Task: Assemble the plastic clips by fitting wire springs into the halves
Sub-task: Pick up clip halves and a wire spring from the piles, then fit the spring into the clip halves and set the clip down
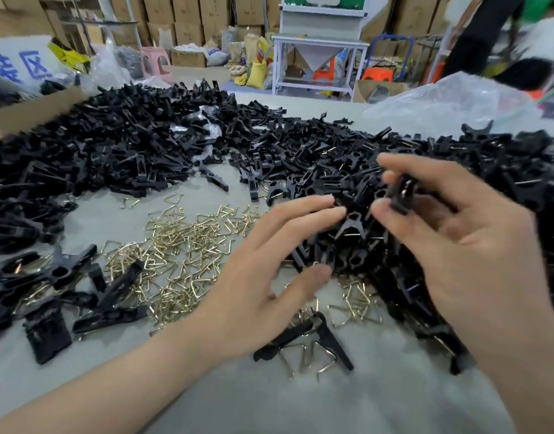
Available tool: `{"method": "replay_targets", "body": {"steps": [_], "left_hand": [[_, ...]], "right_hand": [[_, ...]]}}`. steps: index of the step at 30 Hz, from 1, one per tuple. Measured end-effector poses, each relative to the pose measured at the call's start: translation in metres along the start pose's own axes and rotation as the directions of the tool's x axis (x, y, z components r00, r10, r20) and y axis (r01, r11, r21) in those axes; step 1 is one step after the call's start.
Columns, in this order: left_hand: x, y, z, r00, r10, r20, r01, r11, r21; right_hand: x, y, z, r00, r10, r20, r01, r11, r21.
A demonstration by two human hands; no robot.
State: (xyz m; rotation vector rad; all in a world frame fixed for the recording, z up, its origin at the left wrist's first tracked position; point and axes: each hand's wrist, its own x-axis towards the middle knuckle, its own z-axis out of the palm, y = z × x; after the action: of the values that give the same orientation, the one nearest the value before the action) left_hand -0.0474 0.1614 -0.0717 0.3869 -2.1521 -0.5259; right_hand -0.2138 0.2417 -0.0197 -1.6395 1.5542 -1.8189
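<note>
right hand (pixel 457 233) is pinching a black clip half (pixel 402 195); left hand (pixel 269 277) is hovering, fingers spread, over wire springs (pixel 175 245).

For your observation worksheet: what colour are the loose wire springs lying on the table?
The wire springs are shiny brassy gold, seen best in the head view.
</note>
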Motion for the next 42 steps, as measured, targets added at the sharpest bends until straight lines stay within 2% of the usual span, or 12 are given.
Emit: {"method": "replay_targets", "body": {"steps": [3, 5, 7, 9, 10, 13, 17, 19, 25, 28, 32, 42], "left_hand": [[-0.003, -0.008, -0.005, 0.998, -0.063, -0.006, 0.063, 0.995, 0.075], [0.0, -0.018, -0.008, 0.987, -0.161, -0.016, 0.161, 0.973, 0.167], [0.002, -0.029, -0.011, 0.955, -0.297, 0.0, 0.285, 0.914, 0.288], [0.001, -0.042, -0.014, 0.89, -0.45, 0.068, 0.384, 0.823, 0.417], [0.0, -0.047, -0.016, 0.85, -0.516, 0.106, 0.413, 0.778, 0.473], [-0.001, -0.056, -0.025, 0.779, -0.605, 0.165, 0.437, 0.713, 0.549], [0.002, -0.056, -0.033, 0.8, -0.577, 0.164, 0.432, 0.744, 0.51], [0.002, -0.056, -0.034, 0.819, -0.555, 0.144, 0.437, 0.766, 0.472], [0.003, -0.058, -0.036, 0.823, -0.563, 0.08, 0.476, 0.759, 0.444], [0.005, -0.059, -0.038, 0.834, -0.551, 0.038, 0.468, 0.74, 0.483], [0.006, -0.061, -0.04, 0.834, -0.551, 0.032, 0.483, 0.757, 0.44], [0.006, -0.063, -0.038, 0.852, -0.519, -0.075, 0.502, 0.767, 0.4]], "right_hand": [[0.023, -0.006, -0.036, 0.886, -0.357, -0.297, 0.214, 0.881, -0.422], [0.04, -0.012, -0.05, 0.846, -0.454, -0.279, 0.116, 0.669, -0.734], [0.054, -0.013, -0.057, 0.97, -0.173, -0.171, -0.101, 0.35, -0.931], [0.062, -0.018, -0.052, 0.928, 0.306, -0.212, -0.264, 0.142, -0.954], [0.063, -0.023, -0.048, 0.894, 0.401, -0.202, -0.267, 0.114, -0.957], [0.064, -0.028, -0.024, 0.927, 0.375, 0.026, -0.066, 0.231, -0.971], [0.078, -0.03, 0.028, 0.784, 0.493, 0.377, 0.057, 0.547, -0.835], [0.089, -0.019, 0.059, 0.779, 0.447, 0.44, 0.08, 0.625, -0.777], [0.117, 0.048, 0.147, 0.8, 0.354, 0.484, 0.112, 0.705, -0.7], [0.119, 0.077, 0.179, 0.767, 0.423, 0.483, 0.119, 0.645, -0.755], [0.113, 0.092, 0.206, 0.832, 0.341, 0.437, 0.199, 0.552, -0.81], [0.102, 0.098, 0.197, 0.964, 0.083, 0.254, 0.094, 0.786, -0.611]]}}
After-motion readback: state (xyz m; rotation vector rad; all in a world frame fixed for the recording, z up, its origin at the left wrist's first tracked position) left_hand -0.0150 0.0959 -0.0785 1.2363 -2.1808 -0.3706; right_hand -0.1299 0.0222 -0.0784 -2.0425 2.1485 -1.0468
